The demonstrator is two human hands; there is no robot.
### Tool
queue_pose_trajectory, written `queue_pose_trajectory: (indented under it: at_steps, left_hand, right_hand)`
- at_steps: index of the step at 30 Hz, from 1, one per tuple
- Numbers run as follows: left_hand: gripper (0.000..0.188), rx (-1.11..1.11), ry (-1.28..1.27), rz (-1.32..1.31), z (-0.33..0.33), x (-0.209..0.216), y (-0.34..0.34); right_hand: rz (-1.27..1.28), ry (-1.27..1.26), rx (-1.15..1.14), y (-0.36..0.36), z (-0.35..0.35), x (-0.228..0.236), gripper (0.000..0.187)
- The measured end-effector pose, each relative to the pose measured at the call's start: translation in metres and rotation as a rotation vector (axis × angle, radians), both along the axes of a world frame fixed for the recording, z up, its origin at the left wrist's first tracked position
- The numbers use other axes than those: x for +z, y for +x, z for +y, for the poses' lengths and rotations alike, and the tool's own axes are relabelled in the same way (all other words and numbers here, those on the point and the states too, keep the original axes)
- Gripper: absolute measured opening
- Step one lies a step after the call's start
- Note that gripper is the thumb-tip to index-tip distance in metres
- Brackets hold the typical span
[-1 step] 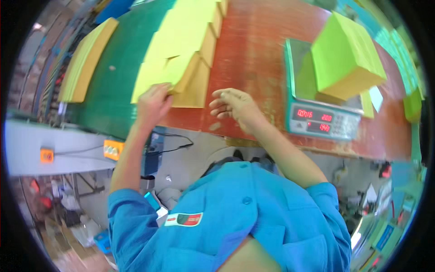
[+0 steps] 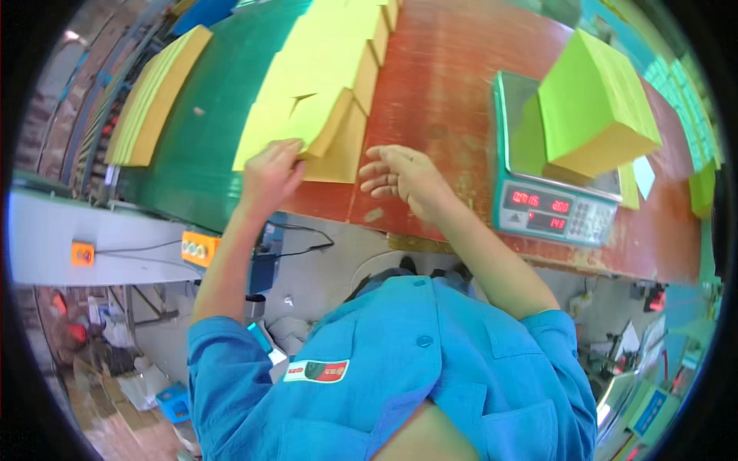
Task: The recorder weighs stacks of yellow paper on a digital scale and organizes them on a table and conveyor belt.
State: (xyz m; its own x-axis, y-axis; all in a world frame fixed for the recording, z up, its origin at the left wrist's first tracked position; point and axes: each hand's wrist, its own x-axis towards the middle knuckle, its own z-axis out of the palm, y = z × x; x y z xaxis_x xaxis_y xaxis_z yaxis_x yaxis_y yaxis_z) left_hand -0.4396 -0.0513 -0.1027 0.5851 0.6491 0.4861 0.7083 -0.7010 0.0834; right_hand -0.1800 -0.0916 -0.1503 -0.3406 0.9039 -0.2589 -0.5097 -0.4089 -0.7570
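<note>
A row of yellow paper stacks runs away from me along the middle of the table, each overlapping the one behind. At the near end, my left hand is closed on the near edge of the top stack. That stack's right side is raised at a tilt over a tan-yellow surface. Just right of it, my right hand hovers over the red tabletop, palm turned left. Its fingers are apart and slightly bent, with nothing in them.
A digital scale with lit red figures stands at the right, bearing a tall yellow-green paper block. Another long yellow stack lies at the far left on the green surface. Below the left edge are an orange socket box and cables.
The whole view has shifted slightly to the right. My left hand stays at the edge of the paper stack, and my right hand stays open beside it.
</note>
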Motion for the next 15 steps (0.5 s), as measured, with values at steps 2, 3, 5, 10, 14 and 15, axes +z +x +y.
queue_pose_trajectory:
  at_steps: [2, 3, 5, 10, 14, 15]
  left_hand:
    - [0.025, 0.008, 0.039, -0.002, -0.015, 0.003, 0.006]
    - [0.027, -0.008, 0.087, 0.048, -0.024, 0.002, 0.009]
    - [0.028, -0.022, 0.135, 0.094, -0.038, -0.002, 0.016]
    - [0.053, 0.110, 0.086, -0.021, -0.061, -0.007, 0.027]
    - [0.050, 0.280, -0.738, -1.155, -0.064, -0.009, 0.039]
    - [0.045, 0.233, -1.019, -1.316, -0.063, -0.010, 0.031]
  right_hand:
    - [0.048, -0.030, 0.059, -0.019, 0.023, 0.003, 0.037]
    - [0.086, -0.072, 0.082, -0.026, 0.033, 0.003, 0.038]
    - [0.129, -0.036, 0.187, -0.037, 0.043, 0.007, 0.040]
    - [-0.243, 0.133, -0.027, -0.030, 0.027, 0.003, 0.036]
    - [-0.309, 0.298, -0.047, 0.019, -0.017, 0.036, 0.040]
    - [-0.321, 0.315, 0.001, 0.031, -0.028, 0.054, 0.040]
